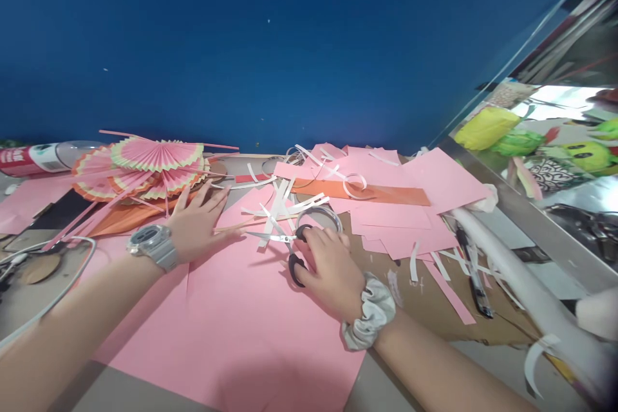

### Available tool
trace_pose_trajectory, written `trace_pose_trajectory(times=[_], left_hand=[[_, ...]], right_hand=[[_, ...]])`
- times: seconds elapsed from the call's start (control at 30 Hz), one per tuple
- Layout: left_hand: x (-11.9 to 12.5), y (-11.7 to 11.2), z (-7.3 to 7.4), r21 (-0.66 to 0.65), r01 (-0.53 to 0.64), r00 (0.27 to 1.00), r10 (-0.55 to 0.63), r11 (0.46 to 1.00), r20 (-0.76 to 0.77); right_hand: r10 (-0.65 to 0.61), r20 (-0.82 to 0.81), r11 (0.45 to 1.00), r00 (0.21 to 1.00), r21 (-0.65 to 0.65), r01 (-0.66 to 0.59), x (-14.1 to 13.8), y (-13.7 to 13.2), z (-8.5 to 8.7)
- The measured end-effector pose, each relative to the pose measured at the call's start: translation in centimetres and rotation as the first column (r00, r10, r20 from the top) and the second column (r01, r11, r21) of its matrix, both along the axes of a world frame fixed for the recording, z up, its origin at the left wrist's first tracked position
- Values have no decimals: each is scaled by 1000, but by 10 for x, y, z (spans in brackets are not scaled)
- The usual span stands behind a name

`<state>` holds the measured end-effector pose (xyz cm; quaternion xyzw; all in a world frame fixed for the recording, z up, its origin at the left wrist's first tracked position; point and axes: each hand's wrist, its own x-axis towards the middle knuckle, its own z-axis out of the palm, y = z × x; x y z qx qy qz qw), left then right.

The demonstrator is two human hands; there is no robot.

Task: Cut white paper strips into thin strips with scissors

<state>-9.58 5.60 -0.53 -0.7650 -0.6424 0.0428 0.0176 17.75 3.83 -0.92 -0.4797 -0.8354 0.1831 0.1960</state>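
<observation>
Over a smooth pink paper sheet [241,335], the right hand [331,264] grips silver metal scissors [288,239] with black looped handles and parted blades, the left hand [196,228] spreads its fingers palm-down, and beyond lie narrow white paper strips [279,203], a flat orange paper band [396,195] and pleated pink-and-yellow paper fans [157,156].

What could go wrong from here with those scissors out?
The scissors in the right hand are open, tips near the thumb of the left hand: a slip might nick it.
Loose white strips lie around the blades and could get caught in a cut.
The pleated fans beside the left hand might get crumpled.
</observation>
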Motion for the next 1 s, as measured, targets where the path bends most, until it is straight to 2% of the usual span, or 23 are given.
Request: trace_pose_trajectory(times=[0.3, 0.47, 0.7, 0.87, 1.0], left_hand=[[-6, -18, 0, 79, 62, 996, -57, 995, -70], [3, -19, -1, 116, 36, 990, -19, 993, -137], [16, -7, 9, -2, 77, 963, -75, 997, -257], [18, 2, 9, -25, 123, 969, -125, 992, -212], [8, -1, 1, 40, 143, 983, -138, 989, -119]], right_hand=[[0, -4, 1000, 1000, 7, 0, 0, 0, 0], [-9, 6, 1000, 1000, 9, 9, -1, 0, -1], [-7, 8, 1000, 1000, 16, 7, -2, 1, -2], [3, 5, 1000, 1000, 17, -3, -2, 0, -1], [-1, 2, 1000, 1000, 13, 1, -2, 0, 0]])
